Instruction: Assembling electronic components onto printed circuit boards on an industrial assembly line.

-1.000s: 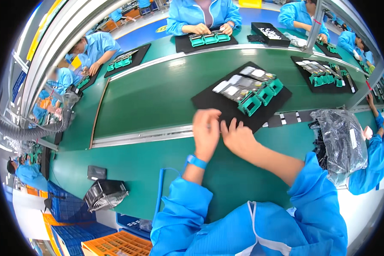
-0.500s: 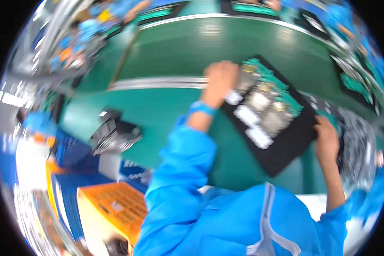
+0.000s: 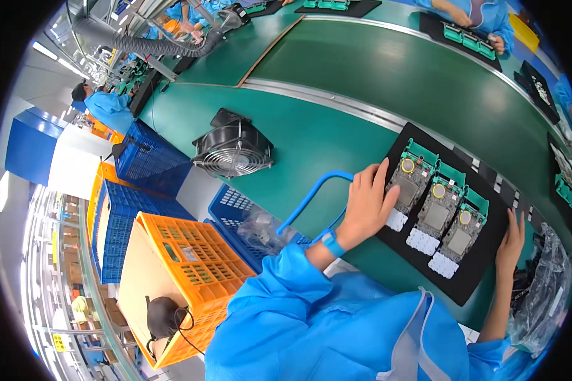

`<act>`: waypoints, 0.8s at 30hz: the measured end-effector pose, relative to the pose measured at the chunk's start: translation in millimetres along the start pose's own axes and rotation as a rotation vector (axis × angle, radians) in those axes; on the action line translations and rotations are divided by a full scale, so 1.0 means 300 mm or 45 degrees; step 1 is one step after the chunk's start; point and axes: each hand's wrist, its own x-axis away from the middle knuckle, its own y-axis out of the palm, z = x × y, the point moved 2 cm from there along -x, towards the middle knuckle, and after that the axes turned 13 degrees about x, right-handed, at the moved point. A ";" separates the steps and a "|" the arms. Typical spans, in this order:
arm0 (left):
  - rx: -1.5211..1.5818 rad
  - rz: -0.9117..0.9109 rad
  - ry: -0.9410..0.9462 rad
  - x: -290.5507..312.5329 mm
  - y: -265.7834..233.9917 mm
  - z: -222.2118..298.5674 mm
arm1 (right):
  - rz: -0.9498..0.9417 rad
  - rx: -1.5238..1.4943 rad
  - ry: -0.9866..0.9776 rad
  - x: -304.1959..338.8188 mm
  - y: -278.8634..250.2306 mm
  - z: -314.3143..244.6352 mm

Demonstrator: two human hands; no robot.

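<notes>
"Holding the flat black rectangular mat (image 3: 467, 270) level matters?"
"Yes, over the green table (image 3: 305, 140), by both side edges."
"Fingers?"
"Left hand (image 3: 365, 206), thumb spread wide; right hand (image 3: 510, 244), slightly parted. Whether either pinches underneath, I can't tell."
"Keep that thumb off the three grey, green-framed circuit boards (image 3: 436, 214) lying on the mat."

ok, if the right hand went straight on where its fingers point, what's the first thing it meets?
Right hand: likely the row of dark and white patches along the near edge of the green belt. Depth is unclear, so it might pass above them.
</notes>
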 end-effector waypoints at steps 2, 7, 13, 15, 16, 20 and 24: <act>-0.011 -0.034 -0.027 0.024 -0.016 0.019 | -0.077 0.018 -0.070 -0.031 -0.066 -0.036; -0.142 -0.041 0.201 0.034 0.004 0.162 | -0.244 0.177 0.073 0.178 -0.220 0.091; 0.261 -0.481 0.509 0.086 0.236 0.328 | -0.194 0.106 0.172 0.280 -0.096 0.172; 0.286 -0.512 0.505 0.095 0.301 0.322 | -0.116 0.187 0.205 0.266 -0.082 0.173; 0.277 -0.510 0.467 0.096 0.321 0.318 | -0.096 0.192 0.211 0.257 -0.088 0.162; 0.218 -0.493 0.452 0.101 0.363 0.328 | 0.130 0.309 0.173 0.265 -0.163 0.179; 0.201 -0.503 0.477 0.111 0.398 0.321 | -0.030 0.282 0.270 0.319 -0.097 0.233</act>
